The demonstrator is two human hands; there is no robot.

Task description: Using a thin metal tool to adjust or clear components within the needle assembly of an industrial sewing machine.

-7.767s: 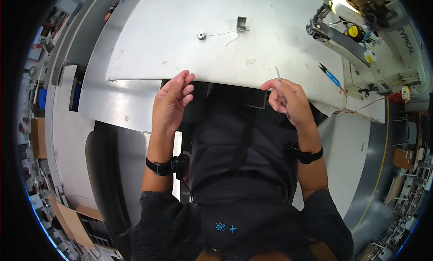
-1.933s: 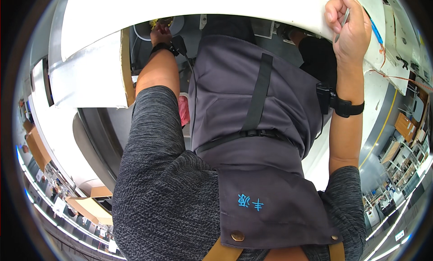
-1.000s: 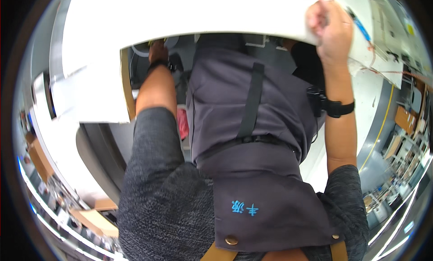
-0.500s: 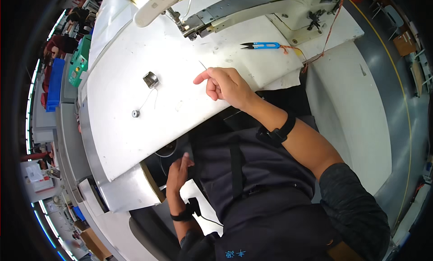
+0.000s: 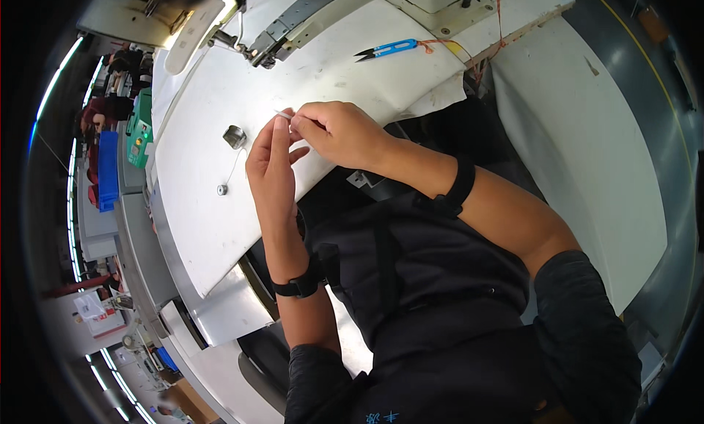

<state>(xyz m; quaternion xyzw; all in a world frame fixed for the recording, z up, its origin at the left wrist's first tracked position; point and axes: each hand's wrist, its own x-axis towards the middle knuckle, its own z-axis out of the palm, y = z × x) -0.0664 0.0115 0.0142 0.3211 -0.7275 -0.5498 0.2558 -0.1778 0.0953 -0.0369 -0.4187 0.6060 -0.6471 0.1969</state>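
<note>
My left hand (image 5: pixel 273 171) and my right hand (image 5: pixel 343 136) meet over the white sewing table, fingertips together. Between the pinched fingers a small, thin, pale pointed piece (image 5: pixel 282 114) pokes out; its kind is too small to make out. Left of my hands lies a shiny metal bobbin case (image 5: pixel 235 136). Below it on the table sits a small bobbin (image 5: pixel 222 190), with a fine thread running up toward the case. Blue-handled thread snips (image 5: pixel 389 50) rest beyond my right hand, an orange cord tied to them.
A sewing machine (image 5: pixel 286 31) spans the far side of the white table (image 5: pixel 205 233). Its needle area hangs just beyond my hands. At left stand a green box (image 5: pixel 139 127) and a blue bin (image 5: pixel 108 171). People sit farther back at the upper left.
My left hand has risen from below the table edge to join the right. My right hand has moved left, its fingers now pinched. The view has shifted a little.
</note>
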